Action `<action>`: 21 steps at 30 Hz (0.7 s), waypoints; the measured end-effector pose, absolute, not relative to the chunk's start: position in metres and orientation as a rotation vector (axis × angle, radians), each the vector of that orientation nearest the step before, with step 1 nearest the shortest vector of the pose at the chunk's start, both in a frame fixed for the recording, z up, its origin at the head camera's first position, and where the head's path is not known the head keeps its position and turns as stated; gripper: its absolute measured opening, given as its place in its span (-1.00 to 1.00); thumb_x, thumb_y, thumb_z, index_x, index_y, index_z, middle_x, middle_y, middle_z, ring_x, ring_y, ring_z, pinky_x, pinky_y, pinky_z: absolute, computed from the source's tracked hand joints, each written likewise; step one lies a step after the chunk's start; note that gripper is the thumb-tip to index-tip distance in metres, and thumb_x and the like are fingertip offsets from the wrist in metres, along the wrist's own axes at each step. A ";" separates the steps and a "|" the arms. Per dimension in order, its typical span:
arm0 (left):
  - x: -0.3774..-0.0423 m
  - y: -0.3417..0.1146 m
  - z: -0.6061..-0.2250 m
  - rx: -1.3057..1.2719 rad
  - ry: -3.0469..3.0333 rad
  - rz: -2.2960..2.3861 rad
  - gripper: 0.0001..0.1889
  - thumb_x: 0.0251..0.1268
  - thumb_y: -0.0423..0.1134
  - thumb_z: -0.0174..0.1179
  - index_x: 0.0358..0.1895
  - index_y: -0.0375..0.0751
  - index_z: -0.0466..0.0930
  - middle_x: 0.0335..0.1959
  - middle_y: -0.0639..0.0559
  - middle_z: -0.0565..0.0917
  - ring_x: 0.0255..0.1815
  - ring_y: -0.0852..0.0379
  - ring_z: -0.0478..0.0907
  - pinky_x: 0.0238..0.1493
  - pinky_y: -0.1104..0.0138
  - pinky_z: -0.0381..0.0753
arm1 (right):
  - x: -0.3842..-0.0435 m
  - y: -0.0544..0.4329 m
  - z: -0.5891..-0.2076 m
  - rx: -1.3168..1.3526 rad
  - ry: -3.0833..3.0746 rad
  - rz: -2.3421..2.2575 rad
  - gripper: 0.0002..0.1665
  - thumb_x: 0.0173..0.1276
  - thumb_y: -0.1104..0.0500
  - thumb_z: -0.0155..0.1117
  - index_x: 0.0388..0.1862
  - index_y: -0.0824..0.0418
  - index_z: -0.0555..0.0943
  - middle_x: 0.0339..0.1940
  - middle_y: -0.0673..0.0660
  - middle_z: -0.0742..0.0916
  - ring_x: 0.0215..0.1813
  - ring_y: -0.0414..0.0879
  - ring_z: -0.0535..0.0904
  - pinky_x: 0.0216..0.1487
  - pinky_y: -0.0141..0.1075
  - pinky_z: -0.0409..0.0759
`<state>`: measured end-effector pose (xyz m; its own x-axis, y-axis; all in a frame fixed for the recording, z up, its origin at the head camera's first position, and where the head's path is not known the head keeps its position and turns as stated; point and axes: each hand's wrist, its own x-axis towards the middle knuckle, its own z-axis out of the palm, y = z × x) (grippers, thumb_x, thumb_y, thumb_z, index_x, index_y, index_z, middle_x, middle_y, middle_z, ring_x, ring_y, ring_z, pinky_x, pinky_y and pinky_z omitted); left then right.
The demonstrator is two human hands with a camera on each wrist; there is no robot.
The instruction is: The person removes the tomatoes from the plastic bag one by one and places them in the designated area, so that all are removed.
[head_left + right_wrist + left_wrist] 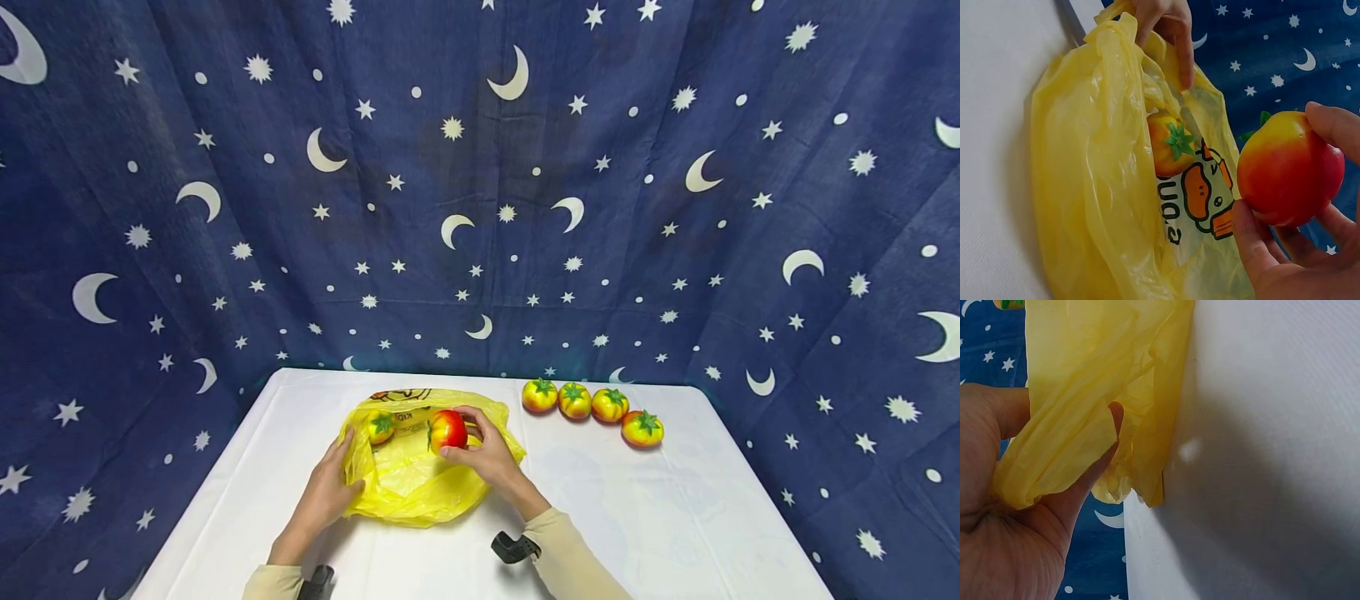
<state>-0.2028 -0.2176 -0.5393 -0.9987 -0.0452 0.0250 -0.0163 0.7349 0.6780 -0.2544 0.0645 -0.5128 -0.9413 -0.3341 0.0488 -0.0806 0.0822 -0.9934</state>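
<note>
A yellow plastic bag (pixel 420 500) lies on the white table with its mouth spread. My left hand (pixel 327 487) grips the bag's left edge, thumb and fingers on either side of the plastic (pixel 1079 437). Over the bag's mouth, my right hand (pixel 491 454) holds a red and yellow tomato (pixel 448 432), its green leafy top turned to the left. The right wrist view shows my fingers and thumb around this tomato (pixel 1288 169). Another tomato (pixel 380 427), yellow-orange with a green top, sits inside the bag near its left side, by the printed cartoon (pixel 1207 197).
Several more tomatoes (pixel 574 402) stand in a row on the table's back right, the rightmost one (pixel 642 429) nearer to me. The white tabletop (pixel 675 525) ends at a blue curtain (pixel 480 167) with moons and stars behind and at the sides.
</note>
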 end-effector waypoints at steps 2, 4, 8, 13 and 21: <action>-0.203 -0.218 -0.540 0.049 -2.889 -1.129 -0.03 0.08 -0.47 0.26 0.57 -0.28 -0.08 0.54 -0.42 0.07 0.52 -0.43 0.05 0.48 -0.19 0.12 | -0.254 0.067 -0.512 -0.429 2.150 -1.978 -0.22 0.13 0.08 0.51 0.33 0.02 0.41 0.29 0.14 0.56 0.27 0.06 0.49 0.17 -0.25 0.65; -0.204 -0.218 -0.540 0.048 -2.890 -1.124 -0.03 0.08 -0.47 0.26 0.57 -0.28 -0.08 0.54 -0.42 0.07 0.52 -0.43 0.06 0.48 -0.19 0.13 | -0.251 0.069 -0.506 -0.428 2.133 -1.991 -0.23 0.14 0.12 0.50 0.33 0.06 0.40 0.29 0.15 0.55 0.26 0.05 0.50 0.16 -0.26 0.65; -0.204 -0.218 -0.540 0.046 -2.891 -1.122 -0.03 0.08 -0.48 0.26 0.57 -0.29 -0.08 0.54 -0.41 0.07 0.52 -0.43 0.06 0.48 -0.18 0.13 | -0.250 0.075 -0.503 -0.430 2.126 -1.993 -0.19 0.16 0.15 0.48 0.38 0.05 0.36 0.32 0.16 0.53 0.29 0.05 0.49 0.17 -0.27 0.65; -0.205 -0.217 -0.540 0.046 -2.886 -1.133 -0.04 0.09 -0.47 0.26 0.57 -0.29 -0.08 0.54 -0.41 0.07 0.52 -0.43 0.06 0.48 -0.19 0.13 | -0.253 0.082 -0.505 -0.449 2.167 -1.975 -0.16 0.18 0.14 0.46 0.44 -0.01 0.34 0.34 0.16 0.50 0.30 0.08 0.47 0.18 -0.24 0.66; -0.206 -0.217 -0.537 0.052 -2.894 -1.120 -0.04 0.07 -0.46 0.26 0.57 -0.29 -0.06 0.54 -0.40 0.07 0.51 -0.44 0.07 0.46 -0.21 0.14 | -0.250 0.090 -0.497 -0.432 2.158 -2.045 -0.19 0.18 0.16 0.46 0.41 0.05 0.37 0.35 0.14 0.49 0.26 0.04 0.50 0.12 -0.35 0.67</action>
<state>-0.2056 -0.2174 -0.5375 -0.9987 -0.0447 0.0229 -0.0176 0.7391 0.6733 -0.2502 0.0900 -0.4967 -0.9493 -0.2991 0.0964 -0.1124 0.0367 -0.9930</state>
